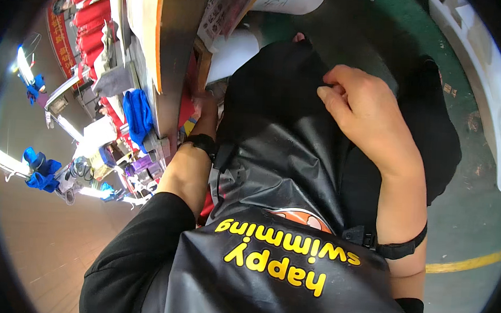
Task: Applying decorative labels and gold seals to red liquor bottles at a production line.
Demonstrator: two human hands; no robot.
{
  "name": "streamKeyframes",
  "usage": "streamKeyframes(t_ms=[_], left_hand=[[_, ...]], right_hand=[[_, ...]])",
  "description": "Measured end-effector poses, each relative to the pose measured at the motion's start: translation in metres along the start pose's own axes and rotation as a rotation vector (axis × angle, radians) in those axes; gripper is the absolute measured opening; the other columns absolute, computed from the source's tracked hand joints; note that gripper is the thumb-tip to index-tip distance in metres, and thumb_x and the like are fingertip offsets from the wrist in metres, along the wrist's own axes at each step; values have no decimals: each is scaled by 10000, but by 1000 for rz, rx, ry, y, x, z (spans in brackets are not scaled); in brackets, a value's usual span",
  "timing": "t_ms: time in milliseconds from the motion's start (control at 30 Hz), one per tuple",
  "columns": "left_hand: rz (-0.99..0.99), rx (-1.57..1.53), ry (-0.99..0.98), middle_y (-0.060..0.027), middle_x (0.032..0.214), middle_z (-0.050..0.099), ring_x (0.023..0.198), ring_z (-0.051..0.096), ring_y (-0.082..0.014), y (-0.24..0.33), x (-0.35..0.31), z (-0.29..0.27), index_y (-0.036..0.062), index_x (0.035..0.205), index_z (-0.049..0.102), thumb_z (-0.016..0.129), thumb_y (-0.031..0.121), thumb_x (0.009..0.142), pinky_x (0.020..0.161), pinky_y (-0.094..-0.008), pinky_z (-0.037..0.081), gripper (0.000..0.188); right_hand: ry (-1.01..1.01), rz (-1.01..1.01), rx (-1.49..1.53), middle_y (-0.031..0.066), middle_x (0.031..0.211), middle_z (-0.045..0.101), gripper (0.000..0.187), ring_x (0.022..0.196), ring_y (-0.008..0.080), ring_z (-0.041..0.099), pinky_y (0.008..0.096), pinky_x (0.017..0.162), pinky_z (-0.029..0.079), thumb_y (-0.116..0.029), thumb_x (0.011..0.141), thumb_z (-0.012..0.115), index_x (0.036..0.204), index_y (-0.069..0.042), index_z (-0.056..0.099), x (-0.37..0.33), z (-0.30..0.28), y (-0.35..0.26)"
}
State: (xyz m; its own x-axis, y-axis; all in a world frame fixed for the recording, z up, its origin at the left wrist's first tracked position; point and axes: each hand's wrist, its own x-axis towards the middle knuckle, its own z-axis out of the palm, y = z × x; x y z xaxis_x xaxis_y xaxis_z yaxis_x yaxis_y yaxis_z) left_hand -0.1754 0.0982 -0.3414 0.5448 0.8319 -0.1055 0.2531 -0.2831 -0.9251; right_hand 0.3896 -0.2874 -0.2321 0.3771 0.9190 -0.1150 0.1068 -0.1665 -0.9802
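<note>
In the head view, a person sits in a black apron that spreads over the lap and bears upside-down yellow lettering near the chest. The right hand is over the lap at the apron's edge, fingers curled, with the thumb tip close to the forefinger; whether anything is pinched between them I cannot tell. The left hand reaches beside the table, among red material; it is dim and blurred, so I cannot tell whether its fingers are apart, together or clamped on something. Black bands circle both forearms. Left of the table's dark side lie a blue cloth and red bundles, with bright lamps farther off. A white cylinder stands beyond the knees. At far right a white plastic piece borders the green floor, crossed by a yellow line.
</note>
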Motion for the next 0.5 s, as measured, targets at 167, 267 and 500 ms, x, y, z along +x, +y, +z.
streamKeyframes(t_ms=[167,267,500], left_hand=[[-552,-709,-116,-151,1174,608,1055,579,-231,-19,-7,36,19,1050,650,507,373,893,933,-409,400,413],[-945,-1067,-86,-155,1222,590,1103,564,-230,-94,-14,24,15,1076,648,495,403,897,969,-417,380,454],[-724,-795,-407,-165,1330,538,1135,563,-301,-33,-30,-179,53,1317,512,555,496,852,918,-401,453,645]], right_hand=[[-11,-33,-91,210,820,637,181,830,385,628,463,743,507,-174,832,625,838,7,621,6,16,-5],[0,-159,-70,214,802,635,178,822,382,630,461,743,508,-171,828,627,830,7,619,11,24,-20],[-22,-125,-187,224,814,628,242,776,383,611,392,714,479,-169,846,606,927,59,613,13,44,-10]])
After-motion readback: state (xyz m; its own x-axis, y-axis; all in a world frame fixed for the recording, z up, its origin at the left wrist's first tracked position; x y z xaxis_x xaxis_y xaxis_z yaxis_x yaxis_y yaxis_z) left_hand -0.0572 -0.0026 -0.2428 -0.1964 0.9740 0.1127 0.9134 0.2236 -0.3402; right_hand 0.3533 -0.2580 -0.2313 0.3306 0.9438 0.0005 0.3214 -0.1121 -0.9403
